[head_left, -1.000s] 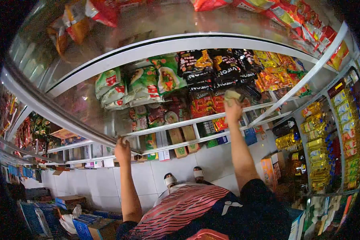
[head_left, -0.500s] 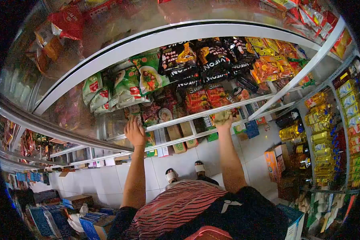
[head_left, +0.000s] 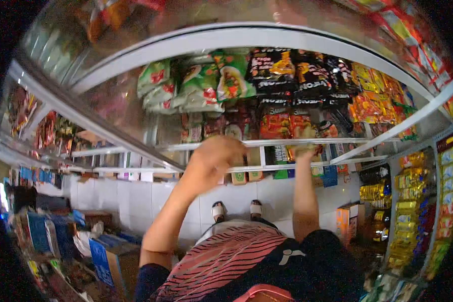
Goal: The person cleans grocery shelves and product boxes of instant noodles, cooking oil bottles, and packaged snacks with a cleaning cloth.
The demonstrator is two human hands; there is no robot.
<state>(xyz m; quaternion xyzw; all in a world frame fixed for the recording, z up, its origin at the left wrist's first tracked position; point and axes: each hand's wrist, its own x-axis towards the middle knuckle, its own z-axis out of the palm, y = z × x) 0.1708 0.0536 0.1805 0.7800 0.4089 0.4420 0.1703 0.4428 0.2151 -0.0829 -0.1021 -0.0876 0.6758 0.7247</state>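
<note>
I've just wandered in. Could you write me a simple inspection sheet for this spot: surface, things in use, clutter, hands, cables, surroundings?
Surface: pale front rail; behind it lie green packets, black packets and yellow-orange packets.
Things in use: a pale cloth-like item, blurred, at the rail.
Clutter: blue-and-brown box and white bag at lower left; orange box to the right.
Hands: right hand holds the cloth-like item; left hand is blurred in front of the rail, contact unclear.
Cables: nothing seen.
Surroundings: white tiled floor; yellow goods racked at far right.
</note>
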